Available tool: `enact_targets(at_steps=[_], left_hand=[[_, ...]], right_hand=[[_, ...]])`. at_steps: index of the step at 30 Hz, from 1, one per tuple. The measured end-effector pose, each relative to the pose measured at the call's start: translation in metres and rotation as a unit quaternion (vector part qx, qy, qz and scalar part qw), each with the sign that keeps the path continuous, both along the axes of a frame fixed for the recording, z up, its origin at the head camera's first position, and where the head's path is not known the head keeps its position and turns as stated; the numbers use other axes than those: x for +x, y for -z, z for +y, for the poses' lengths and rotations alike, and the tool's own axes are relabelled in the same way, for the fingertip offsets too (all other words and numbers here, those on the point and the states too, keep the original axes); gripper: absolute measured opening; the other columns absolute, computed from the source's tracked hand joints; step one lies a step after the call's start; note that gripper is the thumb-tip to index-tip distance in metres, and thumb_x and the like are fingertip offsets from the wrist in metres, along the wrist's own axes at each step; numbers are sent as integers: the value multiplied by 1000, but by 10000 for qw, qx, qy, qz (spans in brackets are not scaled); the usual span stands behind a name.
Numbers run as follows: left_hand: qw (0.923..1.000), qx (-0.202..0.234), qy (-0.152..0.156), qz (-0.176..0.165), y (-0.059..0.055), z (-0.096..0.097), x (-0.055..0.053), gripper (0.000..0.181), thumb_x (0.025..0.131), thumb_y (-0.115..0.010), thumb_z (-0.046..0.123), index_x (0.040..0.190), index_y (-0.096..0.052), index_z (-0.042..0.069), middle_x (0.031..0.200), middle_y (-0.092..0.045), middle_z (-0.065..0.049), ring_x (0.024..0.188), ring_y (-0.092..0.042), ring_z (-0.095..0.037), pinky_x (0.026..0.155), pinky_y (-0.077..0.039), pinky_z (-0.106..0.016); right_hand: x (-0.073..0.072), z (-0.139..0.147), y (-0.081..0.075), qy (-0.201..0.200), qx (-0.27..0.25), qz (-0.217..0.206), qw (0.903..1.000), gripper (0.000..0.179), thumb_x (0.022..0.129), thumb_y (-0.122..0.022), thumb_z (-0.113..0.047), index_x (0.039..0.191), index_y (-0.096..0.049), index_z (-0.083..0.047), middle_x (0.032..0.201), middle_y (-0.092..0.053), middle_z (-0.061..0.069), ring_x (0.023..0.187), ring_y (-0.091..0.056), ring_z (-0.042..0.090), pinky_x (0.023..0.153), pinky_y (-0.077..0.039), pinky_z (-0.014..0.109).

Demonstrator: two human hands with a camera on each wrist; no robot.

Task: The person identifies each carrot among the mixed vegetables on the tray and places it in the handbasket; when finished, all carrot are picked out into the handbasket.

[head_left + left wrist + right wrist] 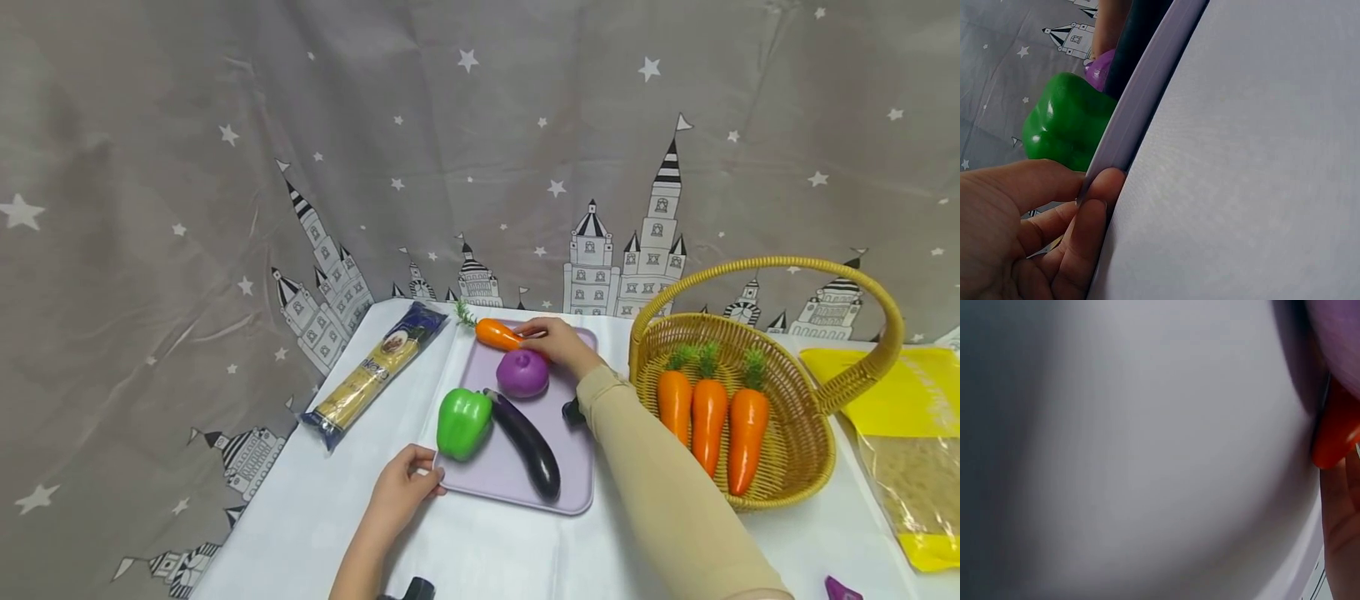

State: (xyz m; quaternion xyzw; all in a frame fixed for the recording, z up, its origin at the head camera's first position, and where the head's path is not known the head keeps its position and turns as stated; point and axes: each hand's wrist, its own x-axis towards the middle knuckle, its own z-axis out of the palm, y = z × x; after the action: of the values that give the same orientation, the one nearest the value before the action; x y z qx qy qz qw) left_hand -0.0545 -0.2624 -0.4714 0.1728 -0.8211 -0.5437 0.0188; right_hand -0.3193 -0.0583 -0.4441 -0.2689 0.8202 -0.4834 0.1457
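Note:
A lilac tray lies on the white table, its near left corner pinched between the thumb and fingers of my left hand. In the left wrist view the thumb is over the rim and the fingertips are under it. At the tray's far side my right hand grips an orange carrot, its green top pointing left past the rim. Just in front of that hand sits a purple onion. A green bell pepper stands near the left hand, with a dark eggplant slanting beside it.
Right of the tray, a wicker basket with a tall handle holds three carrots. A yellow-ended clear bag lies beyond it. A pasta packet lies to the left. Some purple piece shows at the near right.

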Motion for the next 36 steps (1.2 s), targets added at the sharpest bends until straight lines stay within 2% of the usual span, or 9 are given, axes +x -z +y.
enact_targets(at_steps=[7,11,17,22,26,31,36], left_hand=[[10000,16,-9,20,-2,-1,0,29,84,-65,3,109,-57,-7,90,-60,-11,66,-67,-18,61,-58,-25],[10000,49,-4,36,-3,-1,0,27,84,-65,2,108,-57,-8,90,-60,-11,66,-67,-18,61,-58,-25],[9999,92,-4,42,-2,-1,0,26,84,-64,1,108,-56,-7,90,-60,-11,67,-67,-19,62,-58,-26],[10000,94,-11,25,-2,0,0,26,84,-65,2,108,-56,-7,89,-60,-11,67,-67,-18,62,-58,-25],[9999,145,8,71,-3,2,2,27,84,-65,1,108,-56,-8,90,-60,-11,66,-67,-18,61,-58,-26],[9998,137,45,135,-3,2,3,28,85,-66,2,108,-56,-9,90,-59,-11,66,-66,-18,61,-58,-26],[9999,58,39,107,-1,1,2,27,84,-65,1,108,-56,-8,90,-60,-11,66,-66,-17,61,-58,-25]], right_hand=[[4,-5,-8,-562,153,-12,9983,29,89,-67,-9,116,-67,-2,119,-64,14,113,-58,31,102,-43,40],[8,-7,-11,-734,253,-94,9969,29,89,-66,-8,118,-67,-4,123,-62,13,116,-55,30,103,-41,40],[15,-12,-14,-862,217,-550,9945,32,88,-65,-3,120,-65,-3,128,-59,13,120,-51,29,105,-39,39],[18,-14,-15,-882,359,-504,9942,33,86,-66,-3,119,-66,-4,127,-61,10,115,-54,28,101,-42,38],[17,-14,-13,-836,479,-450,9943,33,86,-67,-4,119,-67,-6,128,-60,10,118,-53,28,104,-39,40],[19,-13,-13,-658,465,-514,9954,35,85,-67,-3,120,-67,-6,128,-60,11,121,-51,30,106,-38,42],[19,-9,-16,-420,516,-400,9970,35,85,-67,-3,120,-66,-4,127,-60,14,122,-51,31,108,-36,42]])
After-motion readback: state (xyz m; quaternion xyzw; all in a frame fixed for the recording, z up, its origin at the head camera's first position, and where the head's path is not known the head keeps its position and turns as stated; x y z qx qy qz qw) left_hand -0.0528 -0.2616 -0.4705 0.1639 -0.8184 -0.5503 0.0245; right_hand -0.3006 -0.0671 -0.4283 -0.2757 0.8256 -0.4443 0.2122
